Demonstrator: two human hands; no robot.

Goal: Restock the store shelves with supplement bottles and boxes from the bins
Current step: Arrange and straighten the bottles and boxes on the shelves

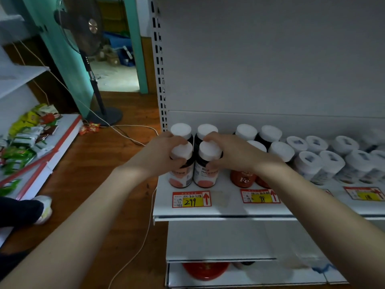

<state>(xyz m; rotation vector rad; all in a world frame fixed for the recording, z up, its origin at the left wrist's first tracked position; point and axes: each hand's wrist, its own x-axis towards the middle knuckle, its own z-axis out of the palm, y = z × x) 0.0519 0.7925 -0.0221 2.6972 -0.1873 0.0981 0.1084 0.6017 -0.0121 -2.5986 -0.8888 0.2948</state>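
Note:
Two dark supplement bottles with white caps and pink labels stand at the front left of the white shelf [225,207]. My left hand [160,155] grips the left bottle [180,170] near its cap. My right hand [233,155] grips the right bottle [206,170] the same way. Two more white-capped bottles [193,131] stand right behind them. To the right stand red-labelled bottles [242,179] marked Fe, partly hidden by my right wrist.
Several white wrapped bottles [325,161] fill the shelf's right side. Price tags [191,199] line the shelf's front edge. A lower shelf holds a red item [205,270]. A standing fan [83,38], floor cables and a snack shelf [31,138] are on the left.

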